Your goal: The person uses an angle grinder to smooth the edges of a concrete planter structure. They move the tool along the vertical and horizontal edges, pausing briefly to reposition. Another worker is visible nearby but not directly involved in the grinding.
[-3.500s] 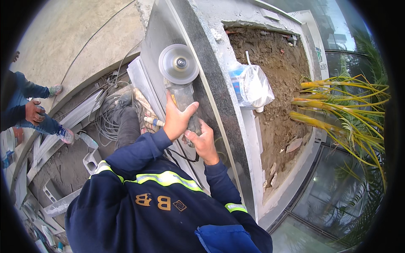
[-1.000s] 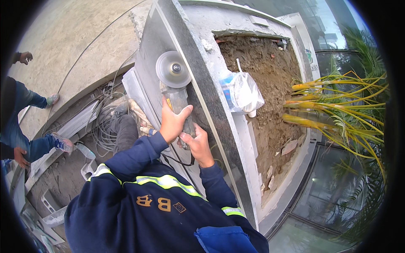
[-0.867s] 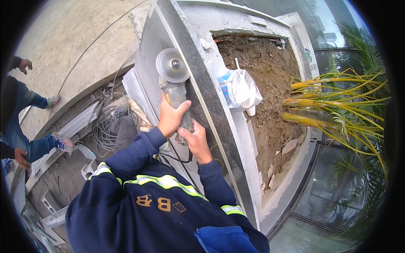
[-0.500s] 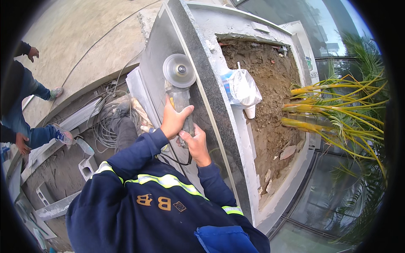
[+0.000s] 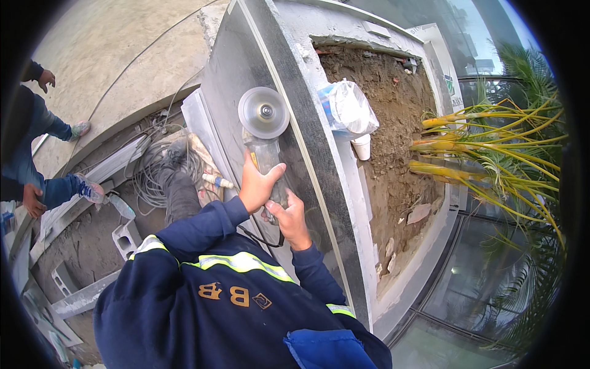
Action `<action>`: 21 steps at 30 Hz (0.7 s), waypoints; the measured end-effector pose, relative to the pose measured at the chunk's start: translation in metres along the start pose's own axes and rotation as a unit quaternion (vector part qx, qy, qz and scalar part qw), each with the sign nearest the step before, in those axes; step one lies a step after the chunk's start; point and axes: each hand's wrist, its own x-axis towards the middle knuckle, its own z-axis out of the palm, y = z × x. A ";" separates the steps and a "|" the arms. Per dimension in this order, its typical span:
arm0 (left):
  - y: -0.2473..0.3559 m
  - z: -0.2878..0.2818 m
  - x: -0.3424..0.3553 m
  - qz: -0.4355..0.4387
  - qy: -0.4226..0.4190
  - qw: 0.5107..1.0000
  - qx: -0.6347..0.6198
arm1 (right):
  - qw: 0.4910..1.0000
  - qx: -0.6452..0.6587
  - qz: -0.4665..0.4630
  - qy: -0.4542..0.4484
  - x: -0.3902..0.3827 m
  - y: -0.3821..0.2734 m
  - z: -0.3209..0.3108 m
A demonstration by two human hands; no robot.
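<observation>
An angle grinder [image 5: 268, 152] lies along the dark polished stone panel [image 5: 230, 67] in front of me. Its round disc [image 5: 253, 122] faces up toward me and looks pale and blurred. My left hand [image 5: 257, 183] wraps around the dusty grey body just behind the disc. Farther back, my right hand [image 5: 291, 220] closes around the rear end, its thumb beside the left one. A black cord [image 5: 261, 241] runs out from under the right hand. Whether the disc touches the stone I cannot tell.
A planter wall [image 5: 319, 92] edged in granite encloses bare soil [image 5: 393, 117] with yellow-stemmed palms [image 5: 452, 146]. On its ledge sit a plastic bag [image 5: 351, 111] and a white cup [image 5: 362, 147]. Coiled wire [image 5: 147, 184] and hollow blocks [image 5: 126, 238] lie left. Another person's leg [image 5: 58, 190] shows at far left.
The grinder and both hands sit slightly lower and to the right in view, still gripped the same way. The bag and cup appear a little higher and to the left.
</observation>
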 end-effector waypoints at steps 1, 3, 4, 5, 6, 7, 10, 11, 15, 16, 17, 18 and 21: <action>0.002 0.000 -0.001 -0.007 -0.002 1.000 -0.006 | 1.000 0.003 0.002 0.001 -0.001 0.000 0.000; 0.000 0.001 -0.003 -0.006 -0.003 1.000 0.006 | 1.000 0.006 0.006 0.005 -0.002 -0.002 0.000; 0.000 0.000 -0.004 -0.006 -0.002 1.000 0.013 | 1.000 0.007 0.009 0.007 -0.004 -0.004 0.001; 0.000 -0.001 -0.004 -0.006 -0.001 1.000 0.017 | 1.000 0.008 0.012 0.009 -0.004 -0.005 0.002; 0.001 -0.001 -0.004 -0.007 0.000 1.000 0.021 | 1.000 0.012 0.011 0.007 -0.004 -0.004 0.003; 0.001 -0.001 -0.003 -0.007 0.001 1.000 0.025 | 1.000 0.016 0.009 0.006 -0.003 -0.004 0.003; -0.003 -0.004 0.003 -0.008 -0.005 1.000 0.020 | 1.000 0.017 0.008 0.003 0.001 -0.007 0.005; -0.003 -0.004 0.004 -0.004 -0.002 1.000 0.024 | 1.000 0.016 0.009 0.002 0.003 -0.008 0.005; -0.001 -0.005 0.011 -0.003 0.003 1.000 0.026 | 1.000 0.009 -0.003 0.002 0.010 -0.011 0.006; 0.000 -0.005 0.013 -0.006 0.003 1.000 0.024 | 1.000 0.016 -0.002 0.000 0.013 -0.009 0.005; 0.000 -0.005 0.015 -0.005 0.004 1.000 0.023 | 1.000 0.023 -0.001 -0.003 0.015 -0.009 0.005; 0.001 -0.005 0.017 -0.003 0.005 1.000 0.022 | 1.000 0.023 0.003 -0.002 0.017 -0.009 0.006; 0.008 -0.005 0.023 -0.005 0.011 0.999 0.030 | 1.000 0.022 0.010 0.002 0.025 -0.011 0.006</action>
